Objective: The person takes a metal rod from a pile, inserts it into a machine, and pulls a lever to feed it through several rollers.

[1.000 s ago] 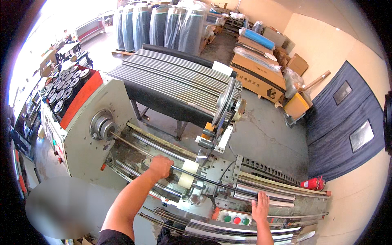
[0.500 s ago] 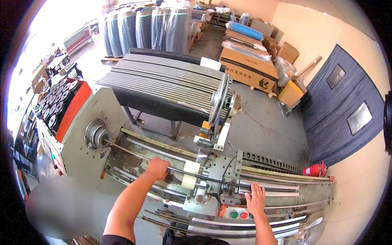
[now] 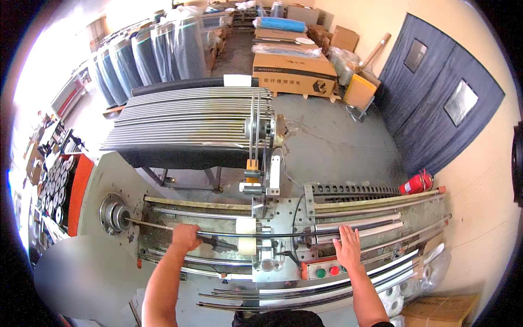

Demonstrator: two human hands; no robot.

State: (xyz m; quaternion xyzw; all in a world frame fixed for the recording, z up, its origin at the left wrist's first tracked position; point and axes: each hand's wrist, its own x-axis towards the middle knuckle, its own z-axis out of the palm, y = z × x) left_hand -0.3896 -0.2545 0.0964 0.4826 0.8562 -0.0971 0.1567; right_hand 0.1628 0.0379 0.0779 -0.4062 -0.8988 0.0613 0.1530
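— Two hands on the machine in the head view. Which holds what?

— Left hand is clenched around the long thin dark steel rod that runs from the round metal chuck on the grey end plate across to the middle. Right hand lies flat and released, fingers spread, on the silver guide rails, just above the small panel with green and red buttons.

— And the rod itself?

— Lying along the bed, passing behind a white roll of tape at the bolted steel carriage.

— What step would you call it?

— Seating or steadying the rod, I judge. Any further move calls for a firm left grip while the right hand braces clear of the carriage.

— Behind?

— A rack of ribbed grey metal profiles, cardboard boxes, a red fire extinguisher.
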